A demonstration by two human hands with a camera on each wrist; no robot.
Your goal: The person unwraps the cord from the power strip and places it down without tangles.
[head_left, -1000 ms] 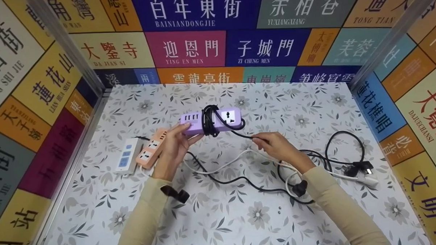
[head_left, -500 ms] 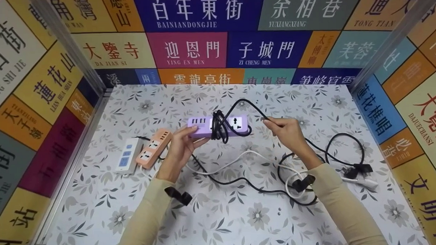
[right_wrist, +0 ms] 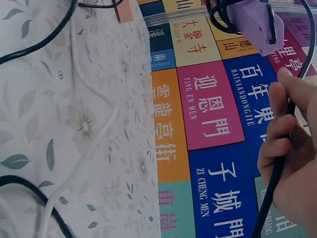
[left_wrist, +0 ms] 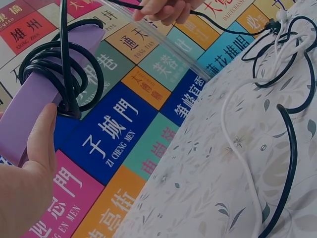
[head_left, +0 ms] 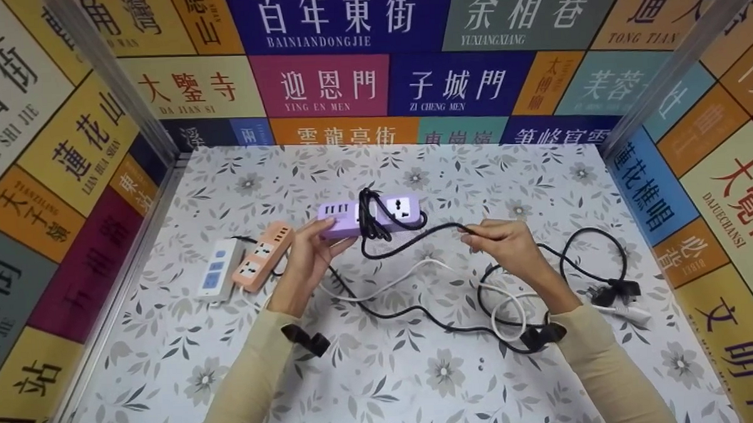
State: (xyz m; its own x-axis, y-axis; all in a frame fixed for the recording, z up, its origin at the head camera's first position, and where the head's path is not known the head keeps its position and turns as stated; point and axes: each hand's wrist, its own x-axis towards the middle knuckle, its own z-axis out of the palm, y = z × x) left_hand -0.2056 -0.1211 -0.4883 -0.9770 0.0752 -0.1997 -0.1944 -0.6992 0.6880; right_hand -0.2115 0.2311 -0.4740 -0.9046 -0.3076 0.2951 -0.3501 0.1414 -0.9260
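My left hand (head_left: 308,254) grips the left end of a purple power strip (head_left: 342,224), thumb on top and fingers beneath, holding it up over the table. Black cord (head_left: 367,215) is wound in several loops round the strip's middle. From those loops a slack length sags and runs right to my right hand (head_left: 506,244), which pinches it between thumb and fingers. In the right wrist view the black cord (right_wrist: 280,173) passes through the curled fingers. The left wrist view shows the wound loops (left_wrist: 54,64) close to my left fingertips.
An orange power strip (head_left: 262,256) and a white power strip (head_left: 217,267) lie at the left of the patterned table (head_left: 357,387). White cable (head_left: 410,273) and black cable cross the middle. Black plugs (head_left: 617,291) and a white plug (head_left: 630,314) lie at the right. Printed walls surround the table.
My right hand first rose and pulled cord up over the strip, then came lower and further right. The cord it holds now hangs below the strip. The purple strip shifted slightly.
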